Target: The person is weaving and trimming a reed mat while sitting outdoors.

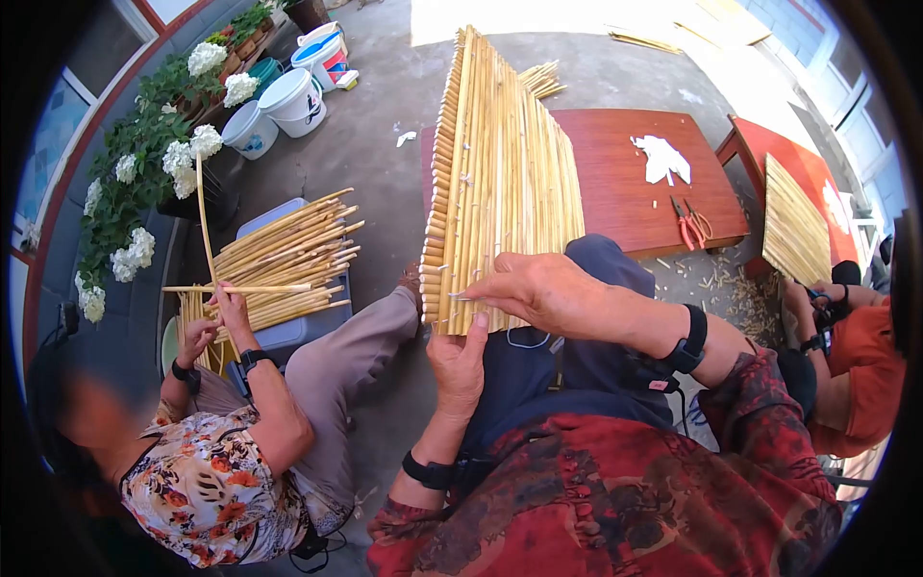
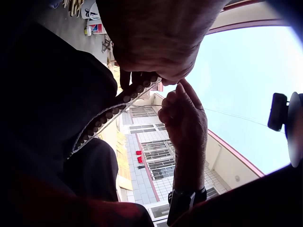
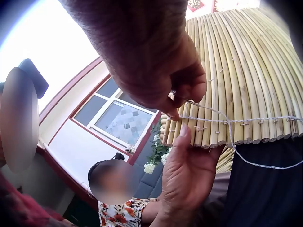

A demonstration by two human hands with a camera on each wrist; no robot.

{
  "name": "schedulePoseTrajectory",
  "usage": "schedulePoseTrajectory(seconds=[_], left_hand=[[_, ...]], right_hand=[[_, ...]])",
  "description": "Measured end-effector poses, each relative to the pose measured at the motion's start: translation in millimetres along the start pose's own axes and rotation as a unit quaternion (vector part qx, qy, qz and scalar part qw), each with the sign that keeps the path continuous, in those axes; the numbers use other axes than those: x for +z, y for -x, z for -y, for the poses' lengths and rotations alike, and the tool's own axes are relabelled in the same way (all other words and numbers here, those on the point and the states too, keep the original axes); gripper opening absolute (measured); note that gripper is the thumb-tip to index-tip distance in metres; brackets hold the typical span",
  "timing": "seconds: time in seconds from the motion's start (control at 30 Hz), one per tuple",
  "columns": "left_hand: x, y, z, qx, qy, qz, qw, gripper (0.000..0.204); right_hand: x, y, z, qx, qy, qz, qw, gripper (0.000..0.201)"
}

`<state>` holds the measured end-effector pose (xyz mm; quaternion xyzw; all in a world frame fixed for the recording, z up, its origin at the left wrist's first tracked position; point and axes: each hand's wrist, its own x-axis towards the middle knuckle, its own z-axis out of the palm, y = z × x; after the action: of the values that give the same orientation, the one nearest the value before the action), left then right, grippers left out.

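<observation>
Pale-yellow mat of straight reed sticks (image 1: 514,183) rises from the dark-blue trousers (image 1: 601,375), its top sticks running away from both hands. Right hand (image 1: 543,291): fingers pinch white twisted string (image 3: 231,135) at the near-left corner. Left hand (image 1: 457,373), just below, grips the edge, thumb uppermost.

A grey concrete floor (image 1: 380,178) spread across an open yard, with strong sunlight (image 1: 538,21) bleaching its far end white. A low, reddish-brown wooden table (image 1: 615,144) stood in the shade, and a second, red-topped table (image 1: 755,141) stood apart toward the right. Along the left ran a blue-grey wall (image 1: 173,55) with dark red trim, fronted by leafy plants with round white blooms (image 1: 205,60). The right wrist view showed a white-framed window (image 3: 122,122) with patterned panes; the left wrist view, barred windows (image 2: 158,153) under pale blue sky (image 2: 236,71).
</observation>
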<state>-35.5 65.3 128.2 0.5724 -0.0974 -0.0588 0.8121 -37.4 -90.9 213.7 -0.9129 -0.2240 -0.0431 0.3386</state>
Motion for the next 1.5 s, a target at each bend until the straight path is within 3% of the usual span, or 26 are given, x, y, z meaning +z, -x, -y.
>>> schedulePoseTrajectory(seconds=[0.3,0.7,1.03,1.23,1.4,1.5], left_hand=[[3,-1,-5,-0.008,0.0,-0.002,1.0,0.029],[4,-4,-10,0.003,-0.022,-0.002,1.0,0.027],[7,-5,-10,-0.012,-0.017,0.012,1.0,0.03],[10,-5,-13,0.001,-0.06,0.018,0.998,0.028],[14,-5,-11,0.041,-0.115,0.029,0.992,0.022],[24,-4,-20,0.057,-0.156,0.046,0.985,0.021]], right_hand=[[-4,-7,-7,-0.005,-0.071,0.008,0.997,0.018],[-21,-20,3,0.044,-0.036,0.093,0.994,0.019],[-27,-22,1,0.055,-0.051,0.108,0.991,0.02],[-38,-25,12,0.039,0.029,0.11,0.993,0.019],[-56,-26,31,-0.016,0.189,0.163,0.968,0.019],[-66,-18,34,-0.004,0.202,0.162,0.966,0.021]])
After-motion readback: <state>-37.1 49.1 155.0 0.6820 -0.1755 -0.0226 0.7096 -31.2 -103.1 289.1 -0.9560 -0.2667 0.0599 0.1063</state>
